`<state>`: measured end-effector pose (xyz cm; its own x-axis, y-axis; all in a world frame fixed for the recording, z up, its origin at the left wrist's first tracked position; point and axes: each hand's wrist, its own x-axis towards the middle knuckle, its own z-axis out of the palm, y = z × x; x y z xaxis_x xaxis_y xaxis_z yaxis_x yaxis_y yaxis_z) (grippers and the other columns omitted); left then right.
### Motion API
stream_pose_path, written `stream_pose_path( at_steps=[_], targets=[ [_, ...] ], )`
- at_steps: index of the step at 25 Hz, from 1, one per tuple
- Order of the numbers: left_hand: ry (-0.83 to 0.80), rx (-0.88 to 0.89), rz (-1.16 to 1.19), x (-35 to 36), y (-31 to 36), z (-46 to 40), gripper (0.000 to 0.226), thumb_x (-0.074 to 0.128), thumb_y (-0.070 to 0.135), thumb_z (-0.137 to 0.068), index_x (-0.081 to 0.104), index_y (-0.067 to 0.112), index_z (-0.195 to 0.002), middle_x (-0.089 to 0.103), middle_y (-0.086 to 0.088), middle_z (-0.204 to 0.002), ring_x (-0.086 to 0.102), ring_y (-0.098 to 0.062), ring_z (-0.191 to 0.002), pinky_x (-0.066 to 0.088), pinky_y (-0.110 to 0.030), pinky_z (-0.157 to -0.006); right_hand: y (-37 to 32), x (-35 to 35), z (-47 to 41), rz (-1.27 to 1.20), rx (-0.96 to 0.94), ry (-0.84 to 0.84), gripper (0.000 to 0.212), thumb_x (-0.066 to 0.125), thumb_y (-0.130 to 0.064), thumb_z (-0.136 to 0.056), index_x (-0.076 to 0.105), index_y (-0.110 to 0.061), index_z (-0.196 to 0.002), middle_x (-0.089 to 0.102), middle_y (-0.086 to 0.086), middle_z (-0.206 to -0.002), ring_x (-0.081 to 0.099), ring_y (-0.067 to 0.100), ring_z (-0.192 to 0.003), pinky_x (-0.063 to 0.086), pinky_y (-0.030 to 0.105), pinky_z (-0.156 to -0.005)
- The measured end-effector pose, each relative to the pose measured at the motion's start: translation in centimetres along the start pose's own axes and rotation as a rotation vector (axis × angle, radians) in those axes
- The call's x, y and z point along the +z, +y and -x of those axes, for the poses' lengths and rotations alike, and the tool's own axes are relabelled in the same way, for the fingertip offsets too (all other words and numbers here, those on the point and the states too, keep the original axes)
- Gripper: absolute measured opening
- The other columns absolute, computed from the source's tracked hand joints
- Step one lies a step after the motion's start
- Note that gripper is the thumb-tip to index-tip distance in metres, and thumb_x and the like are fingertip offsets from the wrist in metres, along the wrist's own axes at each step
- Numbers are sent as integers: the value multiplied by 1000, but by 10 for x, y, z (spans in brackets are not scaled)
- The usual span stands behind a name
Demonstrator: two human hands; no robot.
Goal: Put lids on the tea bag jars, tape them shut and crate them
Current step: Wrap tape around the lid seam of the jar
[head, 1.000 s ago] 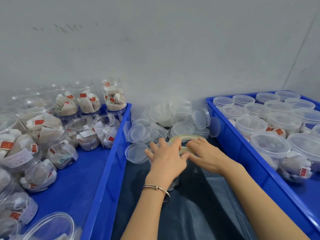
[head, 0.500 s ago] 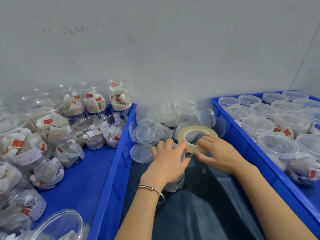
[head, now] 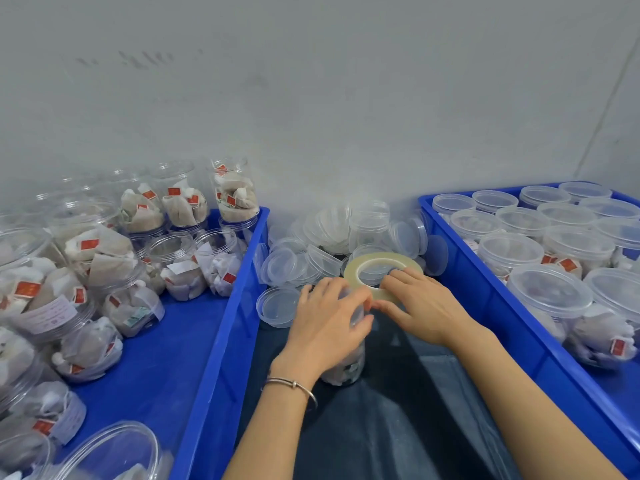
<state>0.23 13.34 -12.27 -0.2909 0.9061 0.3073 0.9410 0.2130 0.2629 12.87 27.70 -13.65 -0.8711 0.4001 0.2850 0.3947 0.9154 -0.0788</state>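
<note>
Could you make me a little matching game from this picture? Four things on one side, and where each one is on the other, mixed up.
Things:
1. roll of tape
2. jars with lids on
3. open jars of tea bags
4. loose lids

Places:
A. in the blue crate on the left
B. heaped by the wall, between the two crates
C. in the right hand
D. in the blue crate on the right

Pairs: 1-C, 2-D, 3-A, 4-B
</note>
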Motion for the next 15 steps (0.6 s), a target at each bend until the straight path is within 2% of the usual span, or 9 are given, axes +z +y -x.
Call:
stream_pose_path(
  at_steps=[2, 3, 5, 6, 8, 11, 15],
  targets=[
    [-102, -94, 133, -9, -3, -2, 52, 57, 50, -87, 33, 29, -128, 51, 10, -130, 44, -15, -125, 23, -44, -111, 0, -1, 2, -6, 10, 5, 41, 31, -59, -94, 49, -22, -97, 50, -12, -103, 43, 9, -100, 30, 22, -72],
    [-148, -166, 128, -11, -2, -2, 55, 56, 53, -87, 30, 28, -129, 46, 9, -138, 38, -17, -132, 20, -50, -113, 1, -1, 3, -11, 18, 9, 42, 30, -60, -94, 49, -22, -97, 50, -12, -103, 44, 9, -100, 31, 23, -72],
    [-221, -265, 31, -8, 6, 2, 48, 49, 56, -91, 31, 35, -129, 26, 3, -154, 14, -31, -145, 15, -65, -109, 3, -4, 5, 4, 19, 8, 44, 28, -61, -93, 49, -23, -97, 49, -13, -102, 44, 8, -99, 30, 22, -74],
    [-236, -293, -3, -5, 11, 4, 42, 45, 56, -93, 31, 38, -129, 16, -3, -158, 4, -36, -146, 14, -69, -107, 3, -5, 6, 18, 15, 2, 45, 27, -62, -92, 49, -23, -97, 48, -14, -100, 43, 7, -98, 29, 21, -74],
    [-239, -349, -17, -1, 21, 3, 38, 42, 49, -96, 29, 38, -130, 10, -13, -158, -3, -42, -145, 13, -71, -106, 3, -4, 7, 27, 9, -6, 47, 25, -64, -91, 48, -23, -96, 46, -15, -98, 43, 7, -97, 27, 21, -74],
    [-179, -424, -41, 5, 36, -3, 41, 41, 39, -94, 28, 29, -132, 26, -15, -148, 8, -44, -142, 16, -69, -105, 1, -2, 5, 31, 14, 0, 43, 29, -61, -93, 48, -23, -95, 48, -13, -99, 43, 9, -97, 27, 22, -72],
    [34, -376, -152, 15, 37, 1, 37, 40, 43, -92, 34, 28, -125, 44, -6, -129, 35, -31, -121, 33, -50, -98, -6, 0, 1, 20, 16, 16, 42, 29, -60, -94, 49, -23, -95, 51, -11, -99, 44, 9, -96, 29, 23, -72]
  ],
)
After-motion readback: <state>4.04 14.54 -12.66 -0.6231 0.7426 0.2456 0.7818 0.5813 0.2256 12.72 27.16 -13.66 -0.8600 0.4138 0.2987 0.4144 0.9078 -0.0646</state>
